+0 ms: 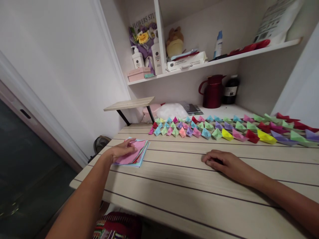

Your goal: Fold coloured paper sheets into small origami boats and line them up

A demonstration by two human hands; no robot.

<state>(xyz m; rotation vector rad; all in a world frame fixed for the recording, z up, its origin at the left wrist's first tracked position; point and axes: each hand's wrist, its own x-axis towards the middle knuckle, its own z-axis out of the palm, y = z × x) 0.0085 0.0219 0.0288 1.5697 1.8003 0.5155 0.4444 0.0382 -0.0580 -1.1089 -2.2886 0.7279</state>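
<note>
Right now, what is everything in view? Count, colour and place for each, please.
folded paper boats: dozens, mixed colours, rows along the desk's back
stack of square paper sheets: one, pink on top, desk's left
pale slatted wooden desk: one, across the foreground
dark red lidded jug: one, back of the desk
dark bottle: one, right beside the jug
white pump bottles: two, upper shelf, left
pink box: one, same shelf, leftmost
tan plush toy: one, shelf, right of the divider
left hand: one, flat on the paper stack
right hand: one, palm down on bare desk
</note>
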